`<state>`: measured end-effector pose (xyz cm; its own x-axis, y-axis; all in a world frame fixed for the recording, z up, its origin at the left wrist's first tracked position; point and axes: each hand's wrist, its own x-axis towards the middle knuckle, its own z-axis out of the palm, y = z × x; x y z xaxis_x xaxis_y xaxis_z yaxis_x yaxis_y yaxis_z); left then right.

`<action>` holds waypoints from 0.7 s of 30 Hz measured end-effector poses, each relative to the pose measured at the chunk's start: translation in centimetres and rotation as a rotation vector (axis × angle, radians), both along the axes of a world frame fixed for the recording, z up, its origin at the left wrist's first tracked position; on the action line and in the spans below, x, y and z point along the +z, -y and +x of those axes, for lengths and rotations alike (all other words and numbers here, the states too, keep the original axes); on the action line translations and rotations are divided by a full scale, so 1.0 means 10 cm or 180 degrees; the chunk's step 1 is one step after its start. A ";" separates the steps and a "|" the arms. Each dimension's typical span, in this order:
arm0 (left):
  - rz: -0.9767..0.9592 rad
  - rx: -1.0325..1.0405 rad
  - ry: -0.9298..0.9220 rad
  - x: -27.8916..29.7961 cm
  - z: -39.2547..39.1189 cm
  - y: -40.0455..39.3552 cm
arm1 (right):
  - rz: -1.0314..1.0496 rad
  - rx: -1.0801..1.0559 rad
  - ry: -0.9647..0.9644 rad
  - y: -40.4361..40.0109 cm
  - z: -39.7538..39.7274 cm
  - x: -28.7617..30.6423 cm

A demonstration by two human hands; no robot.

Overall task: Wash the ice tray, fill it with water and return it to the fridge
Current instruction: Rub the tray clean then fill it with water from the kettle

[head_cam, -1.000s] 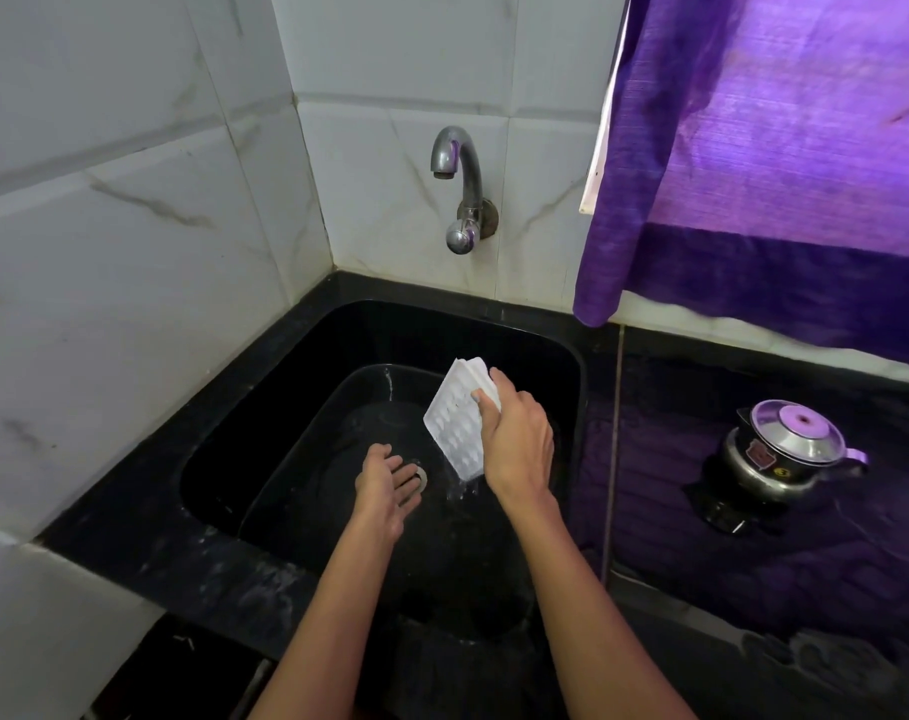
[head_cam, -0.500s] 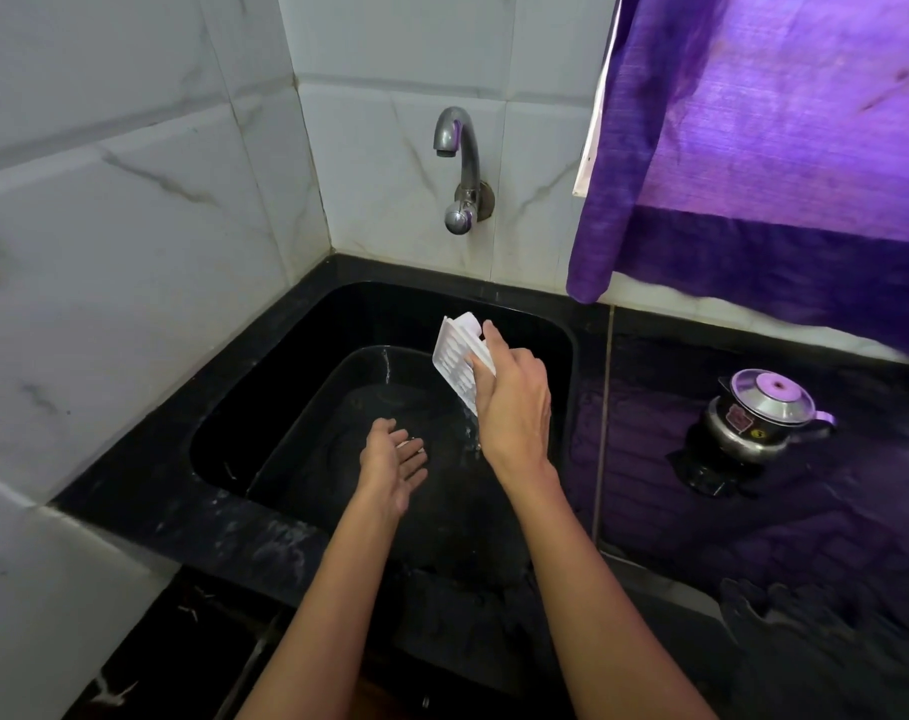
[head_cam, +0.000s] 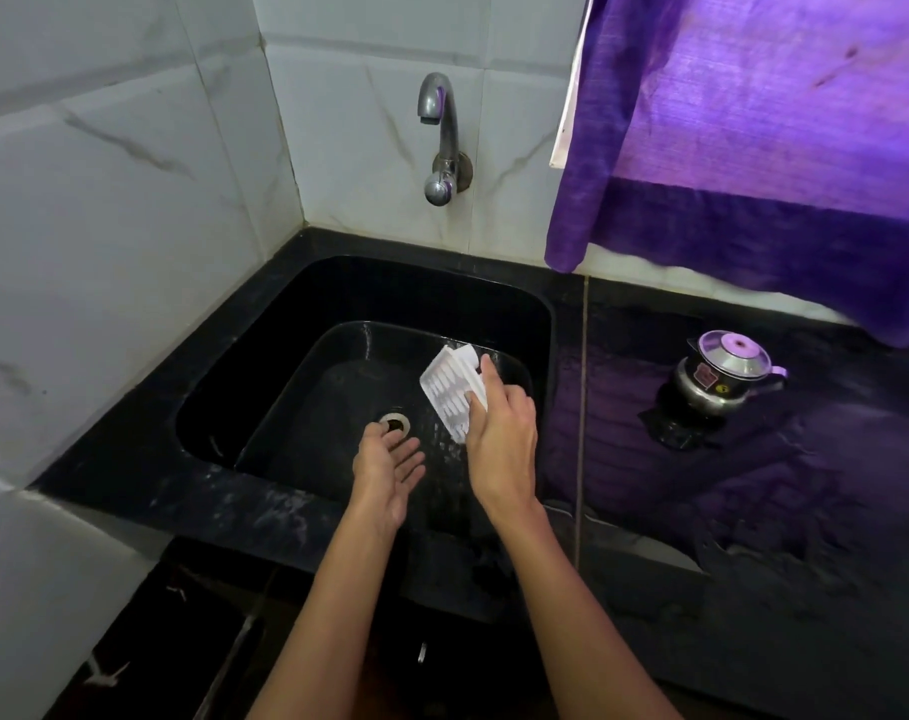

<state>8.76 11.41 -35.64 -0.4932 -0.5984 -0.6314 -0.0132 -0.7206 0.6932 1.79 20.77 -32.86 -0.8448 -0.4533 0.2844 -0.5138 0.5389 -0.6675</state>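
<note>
Over the black sink [head_cam: 265, 356] I see open room at its left and back parts; my left hand [head_cam: 387, 470] hangs near the drain [head_cam: 395, 423], and my right hand [head_cam: 504, 444] with the tilted ice tray [head_cam: 449, 392] fills the right side. The tap [head_cam: 439, 137] overhangs the back rim. On the worktop [head_cam: 753, 511] a small pot [head_cam: 722, 376] and the hanging curtain [head_cam: 753, 148] crowd the far right.

My right grip [head_cam: 501, 444] clasps the white ice tray [head_cam: 449, 389], tilted over the black sink [head_cam: 286, 324] near its right wall. My left grip [head_cam: 387, 462] hovers empty, palm up, just in front of the drain [head_cam: 395, 422]. The tap [head_cam: 440, 137] is mounted on the back wall; a steel pot [head_cam: 722, 374] stands on the desk [head_cam: 805, 511] toward its right edge
</note>
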 end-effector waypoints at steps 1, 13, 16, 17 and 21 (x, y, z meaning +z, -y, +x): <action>-0.0008 0.0005 0.0000 0.01 0.03 0.00 | -0.0050 -0.0004 -0.0048 0.00 0.05 0.00; 0.0000 -0.0069 -0.0087 0.20 0.24 0.12 | -0.0261 -0.0168 -0.0299 0.02 0.35 0.14; -0.0021 -0.0115 -0.0075 0.23 0.33 0.10 | -0.0312 -0.0307 -0.0306 0.00 0.45 0.12; -0.0012 -0.0126 -0.0062 0.23 0.37 0.09 | -0.0456 -0.0435 -0.0301 0.00 0.48 0.11; -0.0074 -0.0118 -0.0039 0.19 0.50 0.07 | -0.0548 -0.0505 -0.0243 -0.02 0.64 0.04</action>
<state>13.80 10.73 -33.70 -0.5229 -0.5941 -0.6112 -0.0310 -0.7034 0.7101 8.18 21.00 -32.44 -0.8746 -0.2560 0.4117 -0.4843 0.4985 -0.7190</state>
